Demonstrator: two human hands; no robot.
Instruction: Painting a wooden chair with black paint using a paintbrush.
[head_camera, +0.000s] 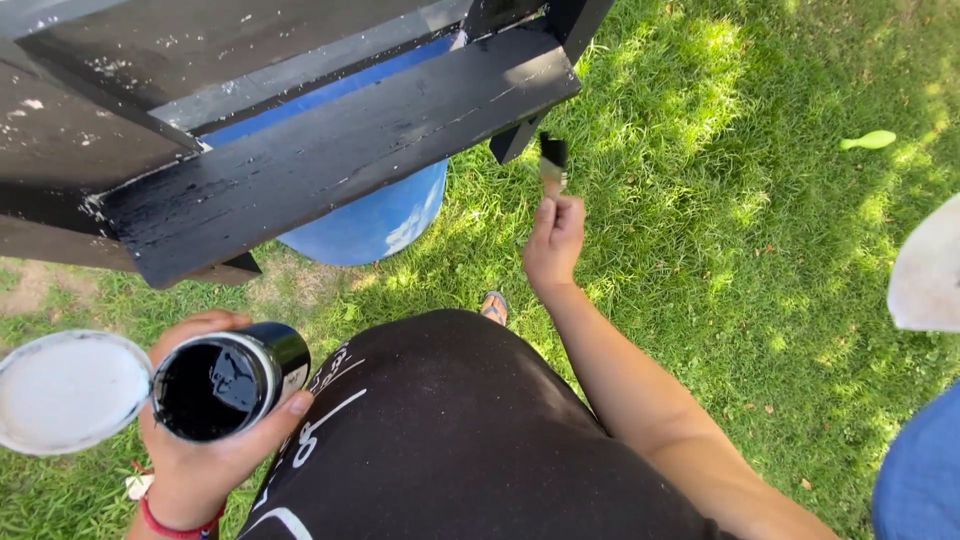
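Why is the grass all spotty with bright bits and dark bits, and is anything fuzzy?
Head view: sun through leaves dapples the grass with bright patches and shade; the wet black plank shines softly; the paint can in the left hand shows a reflection; the brush in the right hand looks slightly soft.

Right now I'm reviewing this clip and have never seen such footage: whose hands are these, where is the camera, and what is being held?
There is one picture, from a camera worn on a person's head, looking down at their own body and hands, so no machine is involved. The left hand grips an open can of black paint; its white lid sits beside it, against the hand. The right hand holds a small paintbrush up near a black-painted wooden structure. A blue barrel stands beneath it on the grass.
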